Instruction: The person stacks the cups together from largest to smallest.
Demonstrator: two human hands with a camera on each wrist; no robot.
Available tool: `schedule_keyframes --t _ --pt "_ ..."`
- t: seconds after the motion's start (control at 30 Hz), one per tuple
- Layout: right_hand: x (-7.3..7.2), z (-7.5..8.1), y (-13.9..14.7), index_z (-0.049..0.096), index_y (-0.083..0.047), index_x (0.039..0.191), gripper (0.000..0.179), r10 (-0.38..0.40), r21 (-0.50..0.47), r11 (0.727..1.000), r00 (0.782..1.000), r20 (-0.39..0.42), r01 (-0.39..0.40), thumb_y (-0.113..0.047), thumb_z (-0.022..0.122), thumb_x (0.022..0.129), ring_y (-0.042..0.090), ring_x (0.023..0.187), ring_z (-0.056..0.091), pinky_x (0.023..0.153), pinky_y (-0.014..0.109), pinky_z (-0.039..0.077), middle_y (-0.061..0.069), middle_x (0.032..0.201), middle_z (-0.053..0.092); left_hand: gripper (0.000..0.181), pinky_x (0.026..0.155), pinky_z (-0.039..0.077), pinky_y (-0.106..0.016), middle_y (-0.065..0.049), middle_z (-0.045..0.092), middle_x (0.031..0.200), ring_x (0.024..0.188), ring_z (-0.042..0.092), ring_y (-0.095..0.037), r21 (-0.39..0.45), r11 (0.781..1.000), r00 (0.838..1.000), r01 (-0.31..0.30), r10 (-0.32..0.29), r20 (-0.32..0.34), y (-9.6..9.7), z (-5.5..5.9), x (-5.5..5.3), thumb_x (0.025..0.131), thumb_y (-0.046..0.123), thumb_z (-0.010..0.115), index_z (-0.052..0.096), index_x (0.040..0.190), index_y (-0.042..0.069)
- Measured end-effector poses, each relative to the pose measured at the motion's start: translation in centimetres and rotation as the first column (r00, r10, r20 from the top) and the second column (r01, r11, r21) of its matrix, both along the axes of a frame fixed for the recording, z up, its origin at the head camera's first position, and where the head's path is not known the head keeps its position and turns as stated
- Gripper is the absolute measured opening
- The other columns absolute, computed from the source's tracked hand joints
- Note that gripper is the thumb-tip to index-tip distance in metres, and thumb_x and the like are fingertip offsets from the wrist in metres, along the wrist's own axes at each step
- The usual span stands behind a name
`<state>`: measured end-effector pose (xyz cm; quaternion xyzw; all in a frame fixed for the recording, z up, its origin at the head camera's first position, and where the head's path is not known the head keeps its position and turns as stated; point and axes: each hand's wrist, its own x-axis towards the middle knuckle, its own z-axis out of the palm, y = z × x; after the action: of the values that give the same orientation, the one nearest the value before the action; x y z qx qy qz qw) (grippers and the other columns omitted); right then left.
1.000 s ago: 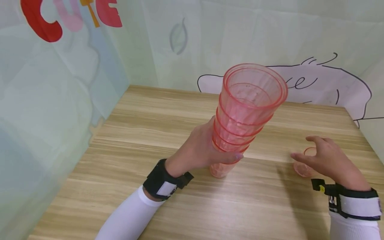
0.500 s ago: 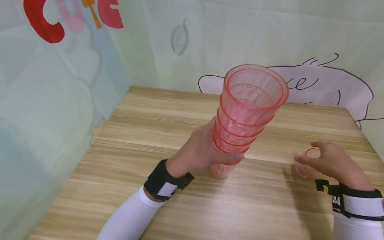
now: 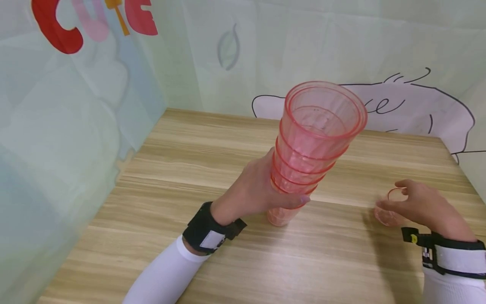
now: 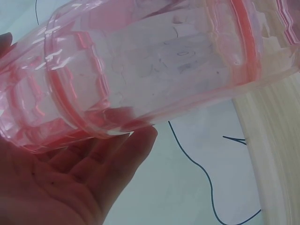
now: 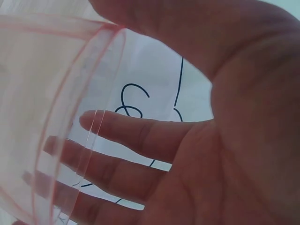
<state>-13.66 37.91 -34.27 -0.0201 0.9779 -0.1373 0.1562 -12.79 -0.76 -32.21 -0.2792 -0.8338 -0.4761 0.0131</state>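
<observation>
In the head view my left hand (image 3: 258,188) grips a tall stack of several clear pink plastic cups (image 3: 305,154). The stack leans to the right, mouths up; I cannot tell whether its base touches the table. The left wrist view shows fingers (image 4: 136,147) against the wall of the stacked cups (image 4: 164,61). At the right, my right hand (image 3: 429,209) is around a single clear pink cup (image 3: 388,216), partly hiding it. In the right wrist view the thumb is at the cup's rim (image 5: 70,89), and the fingers (image 5: 117,164) reach straight and spread along the far side.
Both cups and hands are over a wood-grain table (image 3: 182,156). A printed cloth backdrop (image 3: 212,50) stands along the table's back and left edges. Black wrist straps (image 3: 206,230) are on both wrists, over white sleeves (image 3: 163,274).
My right hand has moved slightly right and down, closer about the single cup, its thumb now in front of the cup. The left hand and the stack have stayed nearly still.
</observation>
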Motion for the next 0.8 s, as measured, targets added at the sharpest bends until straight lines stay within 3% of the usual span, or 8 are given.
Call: schedule_keyframes --t 0.2,0.5,0.8 --pt "0.02 0.09 0.12 0.045 0.02 0.129 0.087 0.001 -0.004 1.0 1.0 -0.01 -0.001 -0.055 0.068 0.091 0.06 0.103 0.055 0.074 0.063 0.049 0.046 0.12 0.052 0.069 0.083 0.052 -0.029 0.012 0.06 0.11 0.093 0.061 -0.006 -0.006 1.0 1.0 0.0 0.0 -0.024 0.03 0.07 0.02 0.072 0.043 0.086 0.049 0.126 0.021" --pt "-0.15 0.5 -0.03 0.046 0.019 0.132 0.093 -0.004 -0.025 1.0 0.999 -0.046 0.003 -0.062 0.065 0.09 0.056 0.108 0.054 0.08 0.065 0.047 0.042 0.13 0.049 0.067 0.082 0.052 -0.028 0.012 0.06 0.109 0.091 0.06 -0.006 -0.009 1.0 0.999 -0.004 0.003 -0.043 -0.01 -0.05 -0.02 0.072 0.041 0.086 0.049 0.125 0.02" --pt "0.3 0.84 -0.71 0.053 0.013 0.129 0.083 -0.012 -0.044 0.999 0.983 -0.185 0.004 -0.059 0.068 0.089 0.051 0.099 0.063 0.074 0.061 0.05 0.038 0.125 0.056 0.067 0.083 0.052 -0.029 0.012 0.06 0.109 0.093 0.06 -0.005 -0.016 1.0 0.999 -0.006 0.005 -0.039 0.0 0.0 0.08 0.073 0.042 0.086 0.049 0.125 0.02"
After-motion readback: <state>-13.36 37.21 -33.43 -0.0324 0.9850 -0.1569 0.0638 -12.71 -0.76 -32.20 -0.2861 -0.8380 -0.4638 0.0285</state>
